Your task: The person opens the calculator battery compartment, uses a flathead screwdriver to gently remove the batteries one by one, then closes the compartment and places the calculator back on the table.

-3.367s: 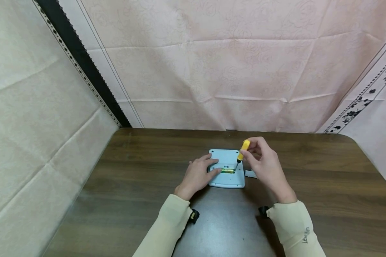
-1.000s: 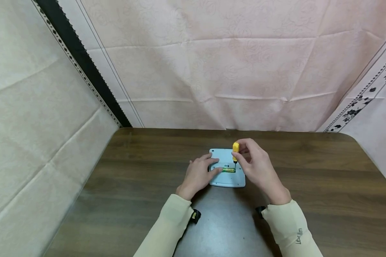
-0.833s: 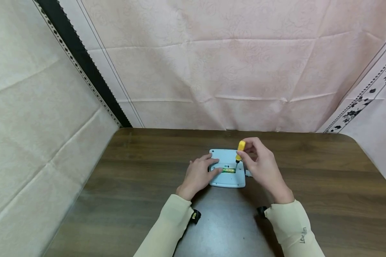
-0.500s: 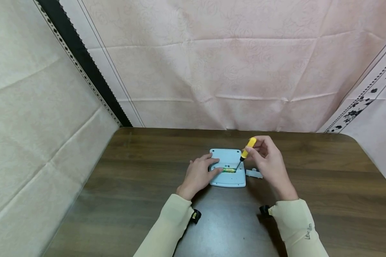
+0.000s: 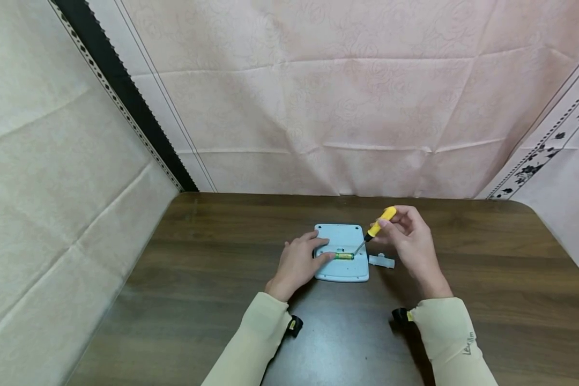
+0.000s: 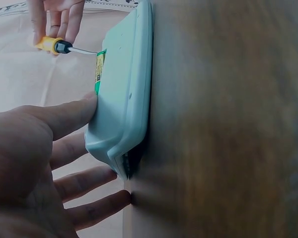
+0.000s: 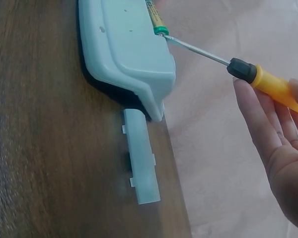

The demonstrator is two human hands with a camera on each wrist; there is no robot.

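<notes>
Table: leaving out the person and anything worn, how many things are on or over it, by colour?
Light blue: 2, the device and the loose cover
Yellow and black: 1, the screwdriver
Green and yellow: 1, the only battery showing
Total: 4

In my head view, a dark wood-grain tabletop point(image 5: 487, 252) with rounded far corners lies below. Behind it I observe a creased pale-pink cloth point(image 5: 318, 107), flanked left by a black band point(image 5: 125, 91), right by a floral-printed strip point(image 5: 528, 170). Cream cloth point(image 5: 53, 214) covers the left side; soft glare point(image 5: 328, 348) marks the near tabletop
</notes>
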